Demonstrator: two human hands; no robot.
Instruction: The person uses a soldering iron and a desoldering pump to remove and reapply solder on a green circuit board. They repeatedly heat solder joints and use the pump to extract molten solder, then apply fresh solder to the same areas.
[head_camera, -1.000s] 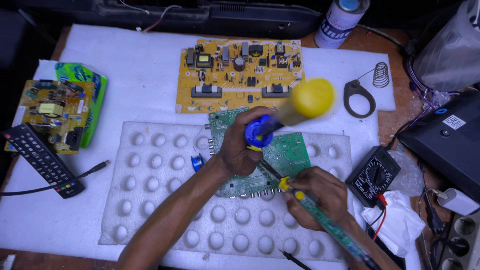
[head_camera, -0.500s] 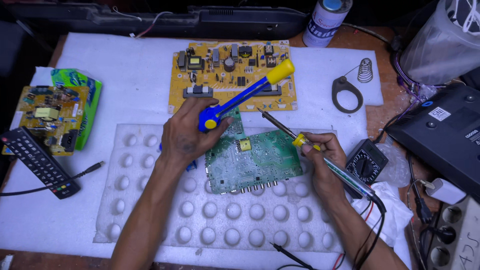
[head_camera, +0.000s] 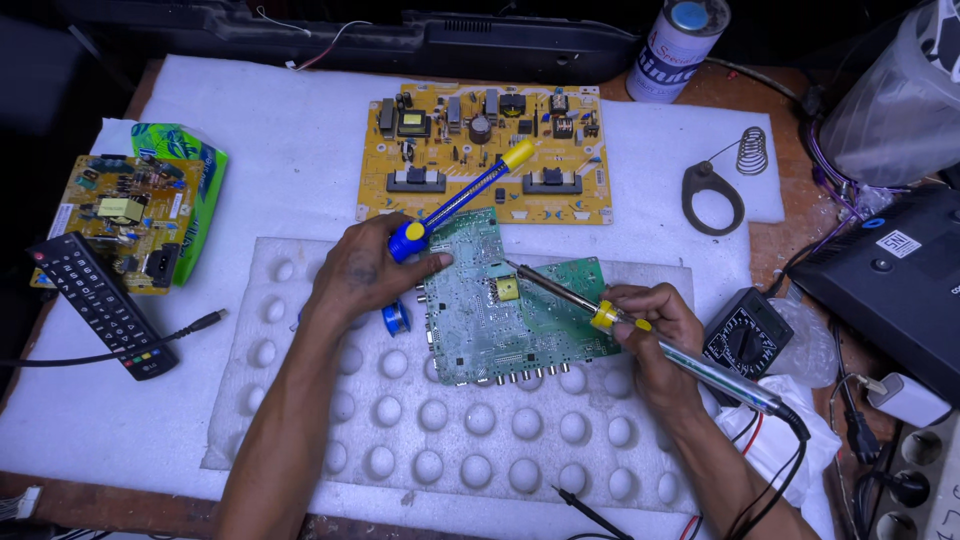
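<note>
Green circuit board (head_camera: 500, 300), roughly square w/ a pale yellow square chip near centre and a row of round connectors along its near edge, lies tilted on dimpled white foam sheet (head_camera: 400, 420) at mid-bench. Left hand (head_camera: 365, 270) is clenched around blue-and-yellow desoldering pump (head_camera: 460, 200) while resting on the board's left edge; right hand (head_camera: 650, 325) grasps soldering iron (head_camera: 600, 312) pen-style, tip just beside the yellow chip. Around: small solder spool (head_camera: 396, 318) by the board's left edge, yellow circuit board (head_camera: 485, 150) behind, multimeter (head_camera: 748, 332) to the right, remote control (head_camera: 100, 303) far left.
</note>
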